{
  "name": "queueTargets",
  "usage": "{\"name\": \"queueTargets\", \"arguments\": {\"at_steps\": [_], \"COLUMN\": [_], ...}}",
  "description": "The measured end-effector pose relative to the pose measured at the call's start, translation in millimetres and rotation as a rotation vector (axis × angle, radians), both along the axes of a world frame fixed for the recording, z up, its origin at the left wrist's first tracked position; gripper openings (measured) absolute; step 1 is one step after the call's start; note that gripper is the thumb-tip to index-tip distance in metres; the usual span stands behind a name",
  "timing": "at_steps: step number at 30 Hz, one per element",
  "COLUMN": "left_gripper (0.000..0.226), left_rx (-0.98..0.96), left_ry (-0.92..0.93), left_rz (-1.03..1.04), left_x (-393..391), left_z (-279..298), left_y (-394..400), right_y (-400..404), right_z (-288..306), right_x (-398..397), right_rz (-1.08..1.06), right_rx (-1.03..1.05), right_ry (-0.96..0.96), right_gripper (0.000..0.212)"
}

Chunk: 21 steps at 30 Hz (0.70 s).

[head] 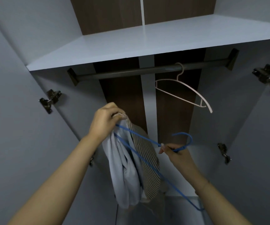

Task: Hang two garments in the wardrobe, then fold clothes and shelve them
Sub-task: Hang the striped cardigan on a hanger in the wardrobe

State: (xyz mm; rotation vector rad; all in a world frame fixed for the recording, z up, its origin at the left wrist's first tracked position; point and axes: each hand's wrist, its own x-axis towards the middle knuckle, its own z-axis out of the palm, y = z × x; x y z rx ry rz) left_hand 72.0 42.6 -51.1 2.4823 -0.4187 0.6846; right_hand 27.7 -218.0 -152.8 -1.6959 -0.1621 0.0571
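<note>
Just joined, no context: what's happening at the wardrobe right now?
A person is putting clothes on a blue hanger. The left hand grips a striped garment and a pale one bunched together; the right hand holds the hanger below its hook. Nothing is hung yet: only an empty white hanger is on the rail.

blue hanger point(140, 140) end behind garments point(131, 168)

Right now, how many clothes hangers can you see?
2: a white plastic hanger hooked empty on the dark wardrobe rail, and a blue wire hanger held in the right hand. None look hidden.
</note>
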Motion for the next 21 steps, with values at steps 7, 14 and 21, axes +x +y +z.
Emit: {"name": "queueTargets", "arguments": {"at_steps": [7, 14, 21], "left_gripper": [0.013, 0.021, 0.016], "left_rx": [-0.086, 0.115, 0.690], "left_ry": [-0.063, 0.162, -0.040], "left_rz": [-0.103, -0.184, -0.063], "left_x": [-16.2, -22.7, -10.2], "left_z": [-0.9, -13.4, 1.2], "left_y": [-53.4, -43.3, -33.1], "right_y": [39.3, 33.6, 42.0], "right_z": [7.3, 28.0, 38.3], "right_x": [4.6, 8.9, 23.6], "right_rz": [0.038, -0.040, 0.025], "right_rx": [0.012, 0.216, 0.158], "right_ry": [0.013, -0.113, -0.186], "right_gripper": [0.037, 0.025, 0.024]}}
